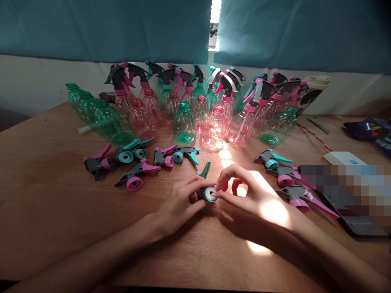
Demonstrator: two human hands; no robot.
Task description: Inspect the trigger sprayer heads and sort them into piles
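Bare forearms [91,256] reach over a wooden table [45,203] — left hand [179,201] and right hand [252,199] close together, both pinching a teal spray trigger head [208,192] by its collar and body — loose trigger heads [136,175] and pink and green plastic bottles [184,124] lie beyond

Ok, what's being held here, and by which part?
A spray trigger head, held at its teal collar between the fingers of the left hand and right hand.

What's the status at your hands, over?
Left hand, right hand pinching a teal-collared spray trigger. Pink-collared spray trigger off left, plastic bottles ahead.
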